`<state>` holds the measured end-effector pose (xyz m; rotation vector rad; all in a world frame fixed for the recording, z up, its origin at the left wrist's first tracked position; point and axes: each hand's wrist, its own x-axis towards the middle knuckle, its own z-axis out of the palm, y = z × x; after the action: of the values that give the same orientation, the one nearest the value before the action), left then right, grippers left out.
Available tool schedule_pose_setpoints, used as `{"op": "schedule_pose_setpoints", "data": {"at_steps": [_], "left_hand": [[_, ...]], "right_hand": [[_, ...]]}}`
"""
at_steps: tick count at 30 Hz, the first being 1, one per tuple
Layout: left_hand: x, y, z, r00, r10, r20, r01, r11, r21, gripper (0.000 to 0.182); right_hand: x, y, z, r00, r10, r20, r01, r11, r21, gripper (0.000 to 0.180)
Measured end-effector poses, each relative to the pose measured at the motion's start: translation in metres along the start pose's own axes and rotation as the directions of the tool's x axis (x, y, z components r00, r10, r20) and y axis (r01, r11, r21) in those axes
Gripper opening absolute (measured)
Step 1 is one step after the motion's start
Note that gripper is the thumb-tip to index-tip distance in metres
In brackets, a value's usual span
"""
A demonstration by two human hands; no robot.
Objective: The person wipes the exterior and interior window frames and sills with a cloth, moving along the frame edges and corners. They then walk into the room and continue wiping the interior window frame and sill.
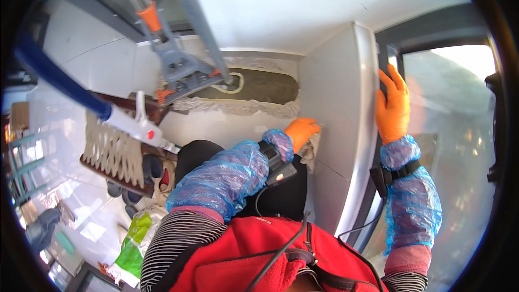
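My left hand (301, 133), in an orange rubber glove, holds a beige cloth (311, 151) against the lower tiled wall (333, 121). Most of its fingers are turned away from view. Higher up on the right, my right hand (392, 107), gloved the same way, rests with fingers apart on the dark frame (385, 63) of a glass door (446, 129). Nothing shows in its grasp. Blue plastic sleeve covers reach up both forearms, and a black device is strapped to each wrist.
Ahead, a flat mop (259, 83) with a fringed edge lies on the floor. A grey squeeze-mop head (182, 69) leans above it. To the left are a blue-and-white pole (73, 79), a brown shoe rack (117, 166), shoes (152, 166) and a green-and-white bag (136, 239).
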<state>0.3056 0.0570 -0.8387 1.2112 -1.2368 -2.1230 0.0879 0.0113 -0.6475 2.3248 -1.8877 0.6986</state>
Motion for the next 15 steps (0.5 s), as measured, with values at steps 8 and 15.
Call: {"op": "schedule_pose_setpoints", "data": {"at_steps": [8,15], "left_hand": [[-0.121,0.074,-0.084,0.990,0.049,-0.129,-0.131,0.626,-0.769,0.042],[-0.115,0.097,-0.099,0.847,0.067,-0.528,-0.390,0.752,-0.531,0.044]], "right_hand": [[-0.001,-0.023,-0.018,0.995,0.083,-0.054,-0.080,0.996,0.046,0.044],[0.032,-0.005,0.008,0.968,0.224,-0.112,-0.188,0.945,0.268,0.027]]}}
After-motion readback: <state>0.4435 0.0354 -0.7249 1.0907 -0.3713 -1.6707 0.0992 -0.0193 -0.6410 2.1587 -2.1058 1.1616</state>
